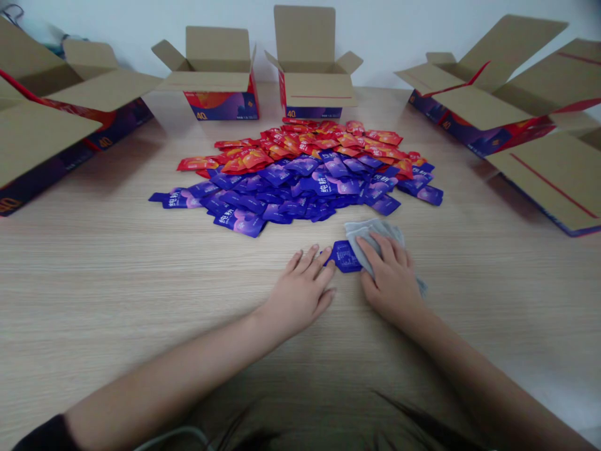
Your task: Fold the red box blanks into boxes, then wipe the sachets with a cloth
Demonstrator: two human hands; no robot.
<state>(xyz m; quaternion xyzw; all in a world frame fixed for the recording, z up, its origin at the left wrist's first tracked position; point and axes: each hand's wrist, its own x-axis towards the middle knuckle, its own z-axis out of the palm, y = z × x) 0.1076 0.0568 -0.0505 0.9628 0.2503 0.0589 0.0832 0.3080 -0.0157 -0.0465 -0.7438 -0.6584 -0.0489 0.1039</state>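
A single blue-purple sachet (346, 257) lies flat on the table, its printed side up. My left hand (303, 282) rests at its narrow left end, the fingers stretched out flat and slightly apart, with fingertips touching that end. Over the sachet's right part is a folded grey cloth (364, 235). My right hand (392, 275) grips the cloth from above with bent fingers, pressing it down; the sachet's right end is hidden beneath. Just beyond my hands spreads a heap of purple sachets (291, 188), with red-orange sachets (300, 141) piled behind them.
Open cardboard boxes surround the heap: a large box (70, 150) at left, a box (220, 105) and another box (313, 113) along the back wall, and a box (474, 131) with a further box (549, 181) at right. Their flaps stick outward over the wood-grain table (117, 282).
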